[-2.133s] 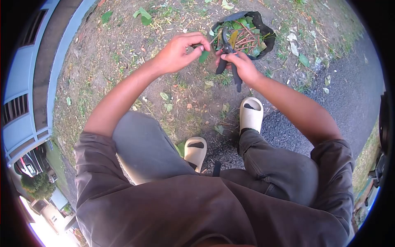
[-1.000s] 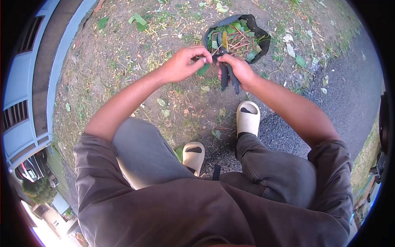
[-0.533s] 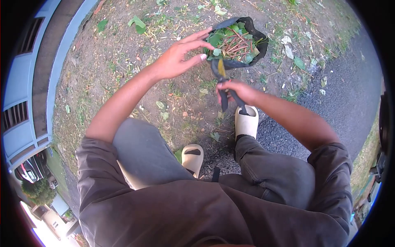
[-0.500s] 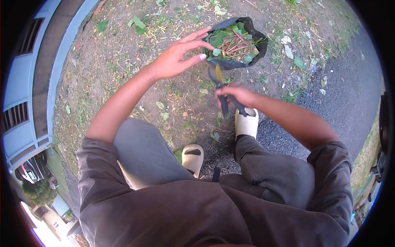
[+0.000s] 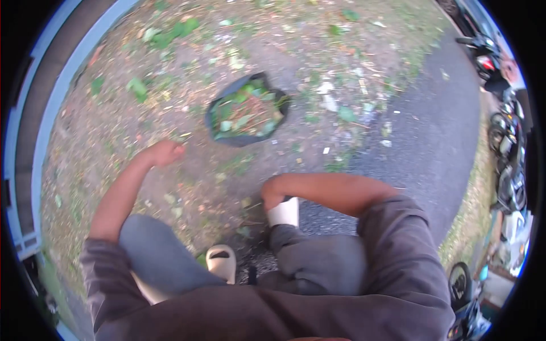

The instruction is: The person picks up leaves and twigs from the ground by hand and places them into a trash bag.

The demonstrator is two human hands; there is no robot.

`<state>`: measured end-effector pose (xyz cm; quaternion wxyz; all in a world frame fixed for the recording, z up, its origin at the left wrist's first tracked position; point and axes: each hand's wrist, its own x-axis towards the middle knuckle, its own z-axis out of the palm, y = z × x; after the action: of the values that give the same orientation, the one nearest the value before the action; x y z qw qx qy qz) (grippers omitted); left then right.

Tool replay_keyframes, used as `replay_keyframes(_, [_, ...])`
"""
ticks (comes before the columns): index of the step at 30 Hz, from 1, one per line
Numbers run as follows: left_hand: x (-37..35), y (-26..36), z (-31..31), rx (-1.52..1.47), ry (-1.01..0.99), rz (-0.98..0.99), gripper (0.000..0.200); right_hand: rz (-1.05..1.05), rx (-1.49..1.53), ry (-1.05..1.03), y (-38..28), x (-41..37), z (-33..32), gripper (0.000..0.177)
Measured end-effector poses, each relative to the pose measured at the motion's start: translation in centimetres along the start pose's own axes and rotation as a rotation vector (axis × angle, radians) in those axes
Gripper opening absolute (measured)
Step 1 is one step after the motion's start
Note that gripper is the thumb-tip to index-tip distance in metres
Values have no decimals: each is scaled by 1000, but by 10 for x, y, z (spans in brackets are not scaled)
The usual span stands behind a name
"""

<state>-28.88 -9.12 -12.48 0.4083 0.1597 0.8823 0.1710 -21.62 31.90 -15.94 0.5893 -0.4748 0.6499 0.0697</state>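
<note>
Hovering near the bag (image 5: pixel 236 140), left hand (image 5: pixel 165 152) grip clenched; right hand (image 5: pixel 273 194) grip blurred, untellable.

We see soft, even daylight with no hard shadows; the ground around the left hand (image 5: pixel 165 153) is lit flat and a little washed out. Motion blur smears everything: the bag (image 5: pixel 247 111) beyond that hand has no sharp edge, and the right hand (image 5: pixel 273 193) is too blurred to read. Fisheye distortion bends the kerb (image 5: pixel 54 108) left of the left hand, and the corners are black.
</note>
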Motion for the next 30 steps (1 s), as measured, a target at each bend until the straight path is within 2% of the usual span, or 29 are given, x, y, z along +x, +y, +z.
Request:
replay_keyframes(1, [-3, -10, 6, 12, -46, -18, 45, 10, -11, -34, 4, -14, -8, 58])
replay_keyframes(3, [-6, -21, 10, -46, -119, -211, 39, 42, 5, -39, 25, -18, 0, 59])
replay_keyframes(6, [-1, -42, 8, -105, -106, -334, 33, 78, 30, -24, 60, -9, -3, 56])
replay_keyframes(7, [-3, -43, 6, -147, -27, -346, 30, 90, 62, -3, 71, -9, -1, 55])
replay_keyframes(9, [-6, -60, 2, -20, 58, -245, 29, 134, 100, 7, 81, -20, -6, 58])
replay_keyframes(11, [-16, -49, -3, -240, 139, -299, 29, 206, 245, 107, 100, -27, 5, 56])
replay_keyframes(13, [-26, -51, 0, -362, 163, -379, 30, 225, 347, 342, 103, -55, 12, 52])
replay_keyframes(14, [-21, -51, -5, -465, 183, -393, 31, 204, 331, 342, 109, -67, 14, 52])
replay_keyframes(16, [-24, -38, -18, -444, 177, -455, 29, 233, 460, 549, 113, -80, 27, 50])
replay_keyframes(17, [-29, -19, -34, -335, 142, -505, 27, 207, 456, 546, 115, -79, 38, 50])
replay_keyframes(19, [-35, -16, -55, -243, 116, -572, 25, 250, 488, 750, 131, -83, 54, 48])
replay_keyframes(21, [-46, -46, -77, 135, 44, -414, 26, 247, 525, 704, 154, -93, 56, 48])
replay_keyframes(23, [-73, -55, -128, -56, 14, -510, 26, 220, 576, 631, 165, -100, 58, 49])
replay_keyframes(24, [-92, -34, -160, 81, 115, -526, 25, 319, 519, 693, 173, -105, 55, 49])
replay_keyframes(25, [-114, -38, -188, 107, 218, -450, 24, 426, 459, 781, 184, -108, 45, 50])
replay_keyframes(26, [-133, -49, -221, 102, 204, -534, 24, 409, 446, 792, 194, -112, 38, 50])
replay_keyframes(28, [-164, -96, -271, 100, 231, -742, 24, 554, 265, 1041, 208, -117, 30, 50])
replay_keyframes(29, [-175, -95, -294, 142, 324, -796, 25, 525, 256, 1044, 215, -117, 28, 50])
replay_keyframes(30, [-183, -98, -314, 266, 347, -764, 28, 529, 317, 1132, 221, -116, 26, 49])
